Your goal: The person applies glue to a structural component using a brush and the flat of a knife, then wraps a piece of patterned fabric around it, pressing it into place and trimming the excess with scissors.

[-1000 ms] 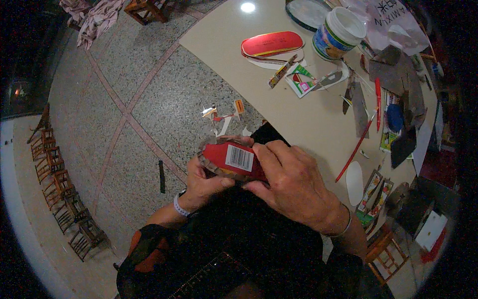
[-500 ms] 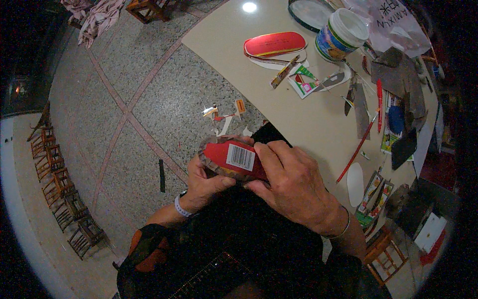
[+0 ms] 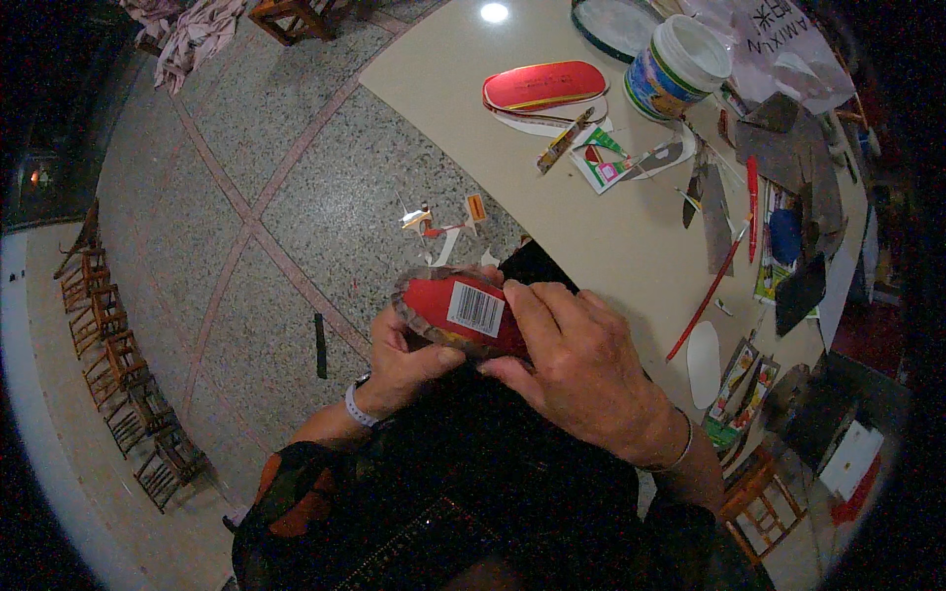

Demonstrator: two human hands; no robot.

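Observation:
Both my hands hold a red cardboard sole piece [image 3: 431, 300] above my lap. It has a white barcode patch, and a greyish-brown material wraps its rounded left end. My left hand [image 3: 414, 360] grips that end from below, thumb along the near edge. From the right, my right hand [image 3: 581, 360] closes over the other end, its fingers on top and the thumb at the near edge. That hand covers the right end of the piece. Beyond the hands, cut paper scraps [image 3: 443, 236] lie on the speckled floor.
On the beige table [image 3: 443, 98] are stacked red sole shapes [image 3: 547, 87], an open white tub [image 3: 680, 69], card cuttings [image 3: 601, 163], a red-handled brush [image 3: 708, 300], a red pen [image 3: 752, 207] and a white sole shape [image 3: 703, 364]. Wooden chairs [image 3: 123, 374] line the left wall.
The sole piece has shifted very slightly in my hands. Both hands keep nearly the same grip and place.

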